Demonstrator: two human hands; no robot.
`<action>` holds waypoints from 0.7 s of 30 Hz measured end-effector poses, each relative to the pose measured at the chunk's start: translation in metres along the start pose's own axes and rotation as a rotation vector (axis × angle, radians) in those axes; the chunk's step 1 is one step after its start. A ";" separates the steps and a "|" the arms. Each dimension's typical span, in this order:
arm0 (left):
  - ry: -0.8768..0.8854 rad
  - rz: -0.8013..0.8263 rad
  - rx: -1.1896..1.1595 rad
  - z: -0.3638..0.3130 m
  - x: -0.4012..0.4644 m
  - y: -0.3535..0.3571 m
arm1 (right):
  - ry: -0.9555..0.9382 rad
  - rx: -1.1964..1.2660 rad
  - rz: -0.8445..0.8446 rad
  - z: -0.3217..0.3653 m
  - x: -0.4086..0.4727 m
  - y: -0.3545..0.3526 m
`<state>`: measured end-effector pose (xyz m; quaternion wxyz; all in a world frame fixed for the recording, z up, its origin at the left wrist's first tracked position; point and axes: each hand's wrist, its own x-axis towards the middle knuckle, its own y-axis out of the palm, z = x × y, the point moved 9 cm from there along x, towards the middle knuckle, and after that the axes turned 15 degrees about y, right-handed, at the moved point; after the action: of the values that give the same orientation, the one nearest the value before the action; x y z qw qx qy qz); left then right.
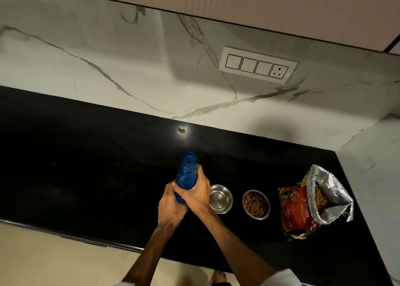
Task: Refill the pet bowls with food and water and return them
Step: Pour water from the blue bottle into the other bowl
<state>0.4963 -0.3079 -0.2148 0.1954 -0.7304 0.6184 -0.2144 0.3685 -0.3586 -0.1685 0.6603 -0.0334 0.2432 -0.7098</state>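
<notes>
Left hand and right hand both clasped, fingers curled.

Black counter, marble wall

1. Blue bottle: lower body covered by left hand and right hand; its base cannot be seen, nor whether it touches the worktop.
2. Empty steel bowl: left rim hidden behind the right hand.
3. Food bag: print partly readable, the rest too small.
4. Small orange speck near the wall: too small to identify.
5. Foot at the bottom edge: blurred, cut off.
6. Upper cabinet: cut by the top edge.
</notes>
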 end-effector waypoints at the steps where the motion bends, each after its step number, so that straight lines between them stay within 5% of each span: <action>1: -0.005 -0.003 -0.007 0.000 0.001 0.001 | 0.001 0.003 0.004 0.000 0.001 0.000; 11: -0.014 -0.021 -0.062 -0.011 -0.004 0.001 | -0.063 -0.034 0.007 0.005 -0.002 -0.014; 21: -0.172 -0.303 -0.198 -0.028 -0.024 -0.009 | -0.187 0.011 -0.117 0.024 -0.025 -0.075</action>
<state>0.4847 -0.2838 -0.1885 0.1404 -0.8463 0.5005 -0.1164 0.3111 -0.3412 -0.1116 0.6375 -0.1099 0.1744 -0.7424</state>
